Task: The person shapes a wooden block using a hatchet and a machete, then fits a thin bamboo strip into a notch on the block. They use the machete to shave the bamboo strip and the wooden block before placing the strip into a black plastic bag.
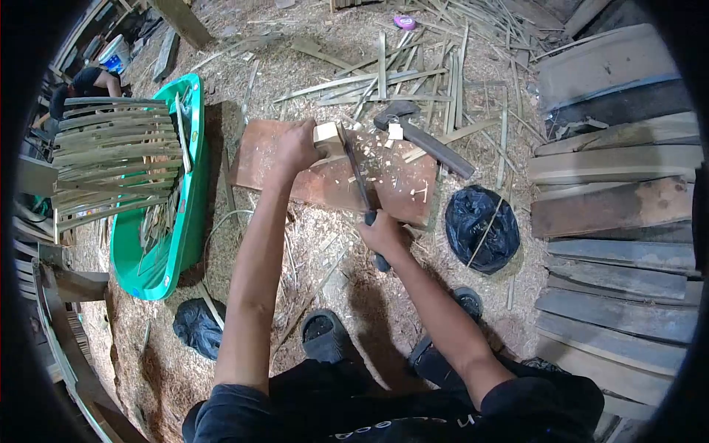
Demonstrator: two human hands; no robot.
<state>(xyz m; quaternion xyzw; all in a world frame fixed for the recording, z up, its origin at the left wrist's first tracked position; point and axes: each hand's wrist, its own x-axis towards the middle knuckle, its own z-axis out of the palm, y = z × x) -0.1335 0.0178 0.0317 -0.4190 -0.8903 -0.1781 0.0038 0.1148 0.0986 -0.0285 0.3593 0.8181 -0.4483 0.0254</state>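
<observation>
My left hand (297,148) is closed around a pale wooden block (329,138) above a reddish-brown board (258,155) on the ground. In my right hand (384,235) is the dark handle of a long-bladed knife (357,173). The blade points away from me, its far end right at the block's right side. Small pale wood chips lie scattered over the board. Just beyond the board's right end rests a hammer (436,148) with a dark head, and a small white tag-like piece (395,131) lies against it.
A green plastic tub (193,148) with a slatted rack of strips (118,148) stands at left. Black plastic bags (482,229) sit on both sides. Split strips (384,81) litter the far floor; planks (613,162) line the right. Another person's arm (96,81) shows at upper left.
</observation>
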